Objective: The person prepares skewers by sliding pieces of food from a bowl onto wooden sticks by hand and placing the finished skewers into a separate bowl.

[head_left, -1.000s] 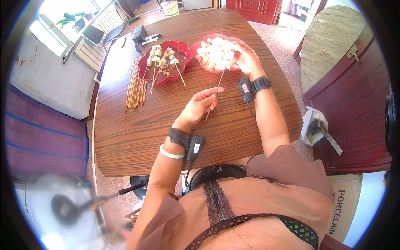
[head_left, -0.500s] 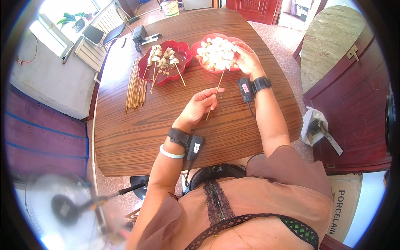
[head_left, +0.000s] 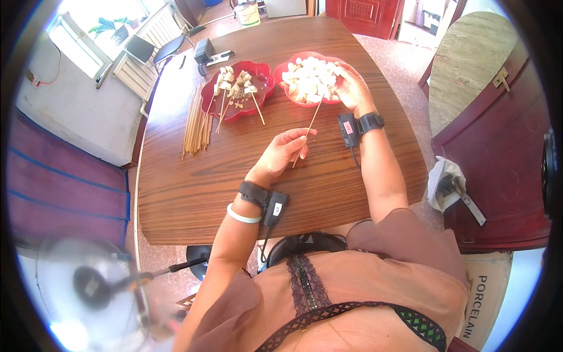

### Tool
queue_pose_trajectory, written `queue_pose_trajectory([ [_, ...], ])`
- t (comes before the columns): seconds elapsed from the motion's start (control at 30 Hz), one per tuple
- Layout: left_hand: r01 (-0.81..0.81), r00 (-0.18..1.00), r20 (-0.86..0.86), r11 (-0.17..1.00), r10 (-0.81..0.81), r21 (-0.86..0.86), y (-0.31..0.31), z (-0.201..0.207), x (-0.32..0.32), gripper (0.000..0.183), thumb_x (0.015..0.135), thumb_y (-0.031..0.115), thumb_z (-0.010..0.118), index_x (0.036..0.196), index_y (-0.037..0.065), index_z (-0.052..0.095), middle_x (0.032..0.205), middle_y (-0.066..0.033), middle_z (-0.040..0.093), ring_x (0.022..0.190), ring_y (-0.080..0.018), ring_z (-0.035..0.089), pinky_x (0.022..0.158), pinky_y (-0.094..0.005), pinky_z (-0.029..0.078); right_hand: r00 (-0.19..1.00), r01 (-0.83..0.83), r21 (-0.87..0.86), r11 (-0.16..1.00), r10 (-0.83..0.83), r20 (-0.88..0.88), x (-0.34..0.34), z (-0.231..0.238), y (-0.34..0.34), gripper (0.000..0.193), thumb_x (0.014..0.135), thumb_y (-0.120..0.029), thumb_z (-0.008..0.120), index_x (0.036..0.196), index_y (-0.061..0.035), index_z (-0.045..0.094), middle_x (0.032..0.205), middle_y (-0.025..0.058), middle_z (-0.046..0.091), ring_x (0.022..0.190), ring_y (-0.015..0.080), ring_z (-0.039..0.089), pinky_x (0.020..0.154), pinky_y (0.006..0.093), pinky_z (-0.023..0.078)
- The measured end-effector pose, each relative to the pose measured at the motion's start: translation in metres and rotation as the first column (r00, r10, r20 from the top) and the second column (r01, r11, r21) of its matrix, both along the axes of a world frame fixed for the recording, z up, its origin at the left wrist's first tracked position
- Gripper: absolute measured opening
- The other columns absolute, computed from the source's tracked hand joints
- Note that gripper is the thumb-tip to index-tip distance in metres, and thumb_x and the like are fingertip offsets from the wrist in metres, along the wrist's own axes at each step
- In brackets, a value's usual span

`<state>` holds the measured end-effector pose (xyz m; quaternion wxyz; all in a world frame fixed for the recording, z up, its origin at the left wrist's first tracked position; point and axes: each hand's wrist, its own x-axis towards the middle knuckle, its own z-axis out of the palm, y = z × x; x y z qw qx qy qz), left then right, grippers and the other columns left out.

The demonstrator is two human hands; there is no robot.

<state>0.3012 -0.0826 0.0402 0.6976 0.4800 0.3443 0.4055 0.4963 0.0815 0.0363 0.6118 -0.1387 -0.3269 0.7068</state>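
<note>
My left hand (head_left: 285,154) is closed around a thin wooden skewer (head_left: 315,119), which slants up and away over the table. The skewer's far end reaches the near edge of a pink-red bowl (head_left: 280,75) heaped with pale food chunks (head_left: 305,77). At that bowl's right side is my right hand (head_left: 353,92), its fingers bent in against the chunks. Glare and the fingers hide what they pinch. Left of this bowl, a darker red scalloped bowl (head_left: 268,88) holds several skewers with pale chunks (head_left: 234,88) on their ends, sticks leaning over its rim.
A bundle of bare skewers (head_left: 198,126) lies left of the darker bowl. Behind it sit a dark box-shaped device (head_left: 203,51) and small items on the wooden table (head_left: 352,193). A fan (head_left: 88,287) stands at lower left; a white bag (head_left: 444,183) hangs at right.
The whole view has shifted slightly. Both hands keep nearly the same places, the left still on the skewer and the right at the heaped bowl.
</note>
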Motion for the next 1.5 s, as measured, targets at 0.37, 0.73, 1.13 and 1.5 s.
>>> queue_pose_trajectory([
  [0.37,-0.04,0.95,-0.304,0.995,0.066,0.091,-0.007,0.004,0.005,0.02,0.088,0.013,0.046,0.102,0.002,0.056,0.066,0.003,0.05,0.052,-0.0017,0.036,0.048,-0.0139,0.03,0.999,-0.036,-0.007,0.999,0.036,-0.038,0.006,-0.013,0.014,0.017,0.081,-0.008,0.055,0.098,-0.0032,0.057,0.099,0.012,0.06,0.09,0.0219,0.057,0.074,0.0336,0.048],
  [0.73,-0.11,0.893,-0.42,0.984,0.161,0.143,-0.04,0.002,-0.003,0.021,0.086,0.008,0.042,0.102,0.001,0.056,0.066,0.005,0.048,0.055,-0.0019,0.037,0.05,-0.0149,0.031,0.985,-0.077,-0.109,0.991,0.059,-0.16,0.006,-0.009,0.013,0.021,0.083,-0.015,0.055,0.1,-0.0027,0.056,0.084,0.0068,0.059,0.074,0.0145,0.055,0.066,0.0262,0.047],
  [1.13,-0.368,0.875,-0.274,0.916,0.399,0.156,-0.086,0.035,-0.049,0.024,0.089,0.011,0.043,0.109,0.001,0.052,0.063,0.0054,0.044,0.053,-0.0004,0.033,0.047,-0.0136,0.026,0.962,-0.168,0.082,0.982,0.181,-0.206,0.007,-0.013,0.017,0.02,0.085,-0.016,0.055,0.068,-0.0109,0.047,0.058,-0.0024,0.038,0.052,0.0081,0.035,0.048,0.021,0.03],
  [1.5,-0.505,0.76,-0.386,0.849,0.523,0.156,-0.005,0.036,-0.106,0.028,0.09,0.016,0.039,0.108,-0.001,0.052,0.056,0.0053,0.04,0.045,-0.0026,0.033,0.04,-0.0163,0.026,0.998,-0.001,0.002,1.0,0.002,-0.055,0.004,-0.004,0.009,0.031,0.085,-0.005,0.048,0.116,-0.0036,0.049,0.077,0.0047,0.056,0.069,0.0103,0.051,0.059,0.0201,0.04],
])
